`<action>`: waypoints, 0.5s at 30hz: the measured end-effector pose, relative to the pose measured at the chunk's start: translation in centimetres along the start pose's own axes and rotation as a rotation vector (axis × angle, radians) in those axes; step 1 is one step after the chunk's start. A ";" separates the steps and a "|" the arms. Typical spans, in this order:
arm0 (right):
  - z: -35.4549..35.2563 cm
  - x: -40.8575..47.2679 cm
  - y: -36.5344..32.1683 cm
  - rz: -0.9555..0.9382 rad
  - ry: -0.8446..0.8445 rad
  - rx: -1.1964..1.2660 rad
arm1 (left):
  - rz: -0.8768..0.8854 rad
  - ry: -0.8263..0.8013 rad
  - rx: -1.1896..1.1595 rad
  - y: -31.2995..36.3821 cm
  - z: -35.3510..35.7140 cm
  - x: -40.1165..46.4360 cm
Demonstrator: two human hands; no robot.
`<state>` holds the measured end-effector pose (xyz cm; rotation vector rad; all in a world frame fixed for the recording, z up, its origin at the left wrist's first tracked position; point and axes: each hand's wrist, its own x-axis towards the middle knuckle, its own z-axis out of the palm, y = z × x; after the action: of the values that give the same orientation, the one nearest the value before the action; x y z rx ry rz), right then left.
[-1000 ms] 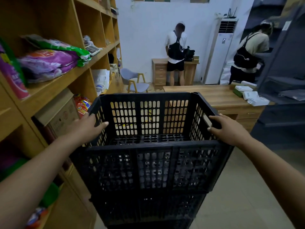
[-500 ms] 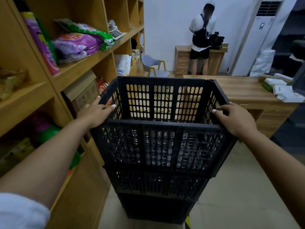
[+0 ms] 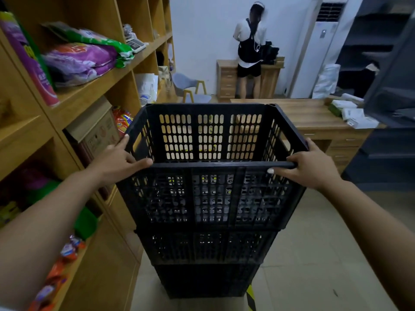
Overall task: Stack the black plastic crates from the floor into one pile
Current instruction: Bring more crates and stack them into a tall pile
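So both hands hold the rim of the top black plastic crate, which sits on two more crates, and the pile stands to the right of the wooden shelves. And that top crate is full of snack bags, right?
Not quite: the head view shows the top black plastic crate empty. The rest holds: left hand and right hand keep their grip on its rim.

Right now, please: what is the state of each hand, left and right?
Left hand: closed on the near-left corner of the top crate, thumb along the front rim.
Right hand: closed on the near-right corner of the same crate.
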<state>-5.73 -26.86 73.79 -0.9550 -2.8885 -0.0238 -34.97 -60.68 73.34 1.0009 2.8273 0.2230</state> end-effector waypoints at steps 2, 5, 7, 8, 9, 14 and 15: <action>0.1 0.4 0.0 0.031 -0.018 0.011 | 0.023 0.008 -0.005 -0.3 0.1 0.0; 0.5 0.6 0.4 0.035 -0.017 0.022 | 0.039 0.005 -0.032 -0.6 0.1 0.4; 0.5 0.6 0.4 0.042 -0.020 0.026 | 0.060 0.022 -0.038 -0.8 0.3 0.6; 0.5 0.5 0.3 0.043 -0.030 0.018 | 0.066 0.028 -0.037 -0.8 0.4 0.6; 0.3 0.4 0.2 0.036 -0.043 0.005 | 0.074 0.030 -0.030 -0.8 0.4 0.5; 1.5 0.5 0.6 -0.050 0.097 -0.071 | 0.114 -0.018 -0.004 -1.3 0.3 0.2; 1.8 0.6 0.6 -0.059 0.140 -0.061 | 0.117 -0.012 -0.009 -1.5 0.5 0.2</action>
<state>-5.97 -25.95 72.02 -0.8407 -2.8001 -0.1770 -35.98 -61.65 72.59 1.1624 2.7575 0.2414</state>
